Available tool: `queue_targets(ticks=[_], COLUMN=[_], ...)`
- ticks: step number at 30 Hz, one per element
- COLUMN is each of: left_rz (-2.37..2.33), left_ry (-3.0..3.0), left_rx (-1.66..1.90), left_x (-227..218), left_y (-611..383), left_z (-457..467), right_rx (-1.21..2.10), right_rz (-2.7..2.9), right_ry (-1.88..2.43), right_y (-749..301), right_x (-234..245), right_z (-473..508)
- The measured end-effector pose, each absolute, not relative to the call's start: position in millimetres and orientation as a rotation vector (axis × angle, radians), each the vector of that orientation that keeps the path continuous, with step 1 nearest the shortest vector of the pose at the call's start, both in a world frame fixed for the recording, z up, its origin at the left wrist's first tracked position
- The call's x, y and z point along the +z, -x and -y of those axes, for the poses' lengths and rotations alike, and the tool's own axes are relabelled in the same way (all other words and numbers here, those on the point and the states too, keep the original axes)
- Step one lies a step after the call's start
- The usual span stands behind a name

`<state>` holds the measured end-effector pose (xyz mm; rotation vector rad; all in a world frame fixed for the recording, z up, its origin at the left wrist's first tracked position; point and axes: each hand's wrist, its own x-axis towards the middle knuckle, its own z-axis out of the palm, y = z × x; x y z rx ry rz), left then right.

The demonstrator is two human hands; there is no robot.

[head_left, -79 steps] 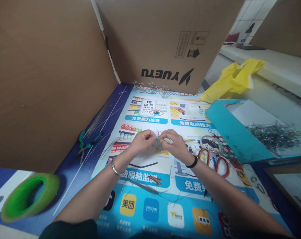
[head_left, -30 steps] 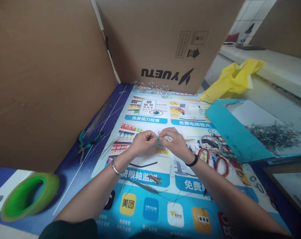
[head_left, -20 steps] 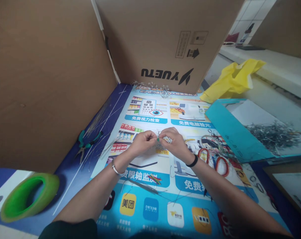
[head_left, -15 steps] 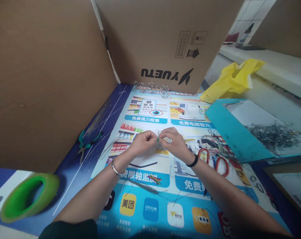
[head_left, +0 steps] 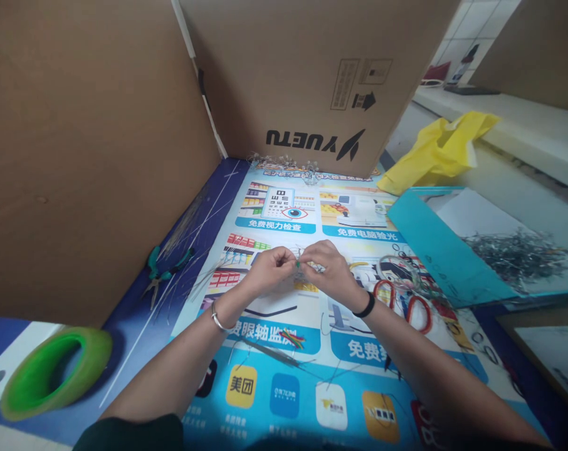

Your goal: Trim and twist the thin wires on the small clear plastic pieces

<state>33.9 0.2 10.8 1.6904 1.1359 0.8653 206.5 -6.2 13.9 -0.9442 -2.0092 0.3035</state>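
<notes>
My left hand (head_left: pixel 269 270) and my right hand (head_left: pixel 328 271) meet fingertip to fingertip above a printed poster (head_left: pixel 284 216) on the table. Both are closed in a pinch on a small piece of thin wire with a green bit (head_left: pixel 298 264) between them. A silver bangle sits on my left wrist, a black band on my right. Much of the wire piece is hidden by the fingers.
Large cardboard boxes (head_left: pixel 312 75) wall the left and back. Green-handled pliers (head_left: pixel 159 266) and loose straight wires lie at left, a green tape roll (head_left: pixel 49 373) near left. Red-handled scissors (head_left: pixel 404 300) lie right, beside a blue folder (head_left: pixel 434 250) with a wire heap (head_left: pixel 519 250) and a yellow bag (head_left: pixel 444 147).
My fingers have shifted slightly on the small wire piece; the hands have stayed in the same place.
</notes>
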Motion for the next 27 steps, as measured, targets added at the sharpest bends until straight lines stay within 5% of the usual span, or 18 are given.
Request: queue_targets(ticks=[27], left_rz=[-1.097], left_ry=[-1.61], left_rx=[0.83], left_x=[11.8], left_y=[-34.6], left_z=[2.5], right_rx=[0.569], right_rz=[1.928], right_ry=[1.067], right_y=[-206.9], right_x=[11.5], right_z=[5.8])
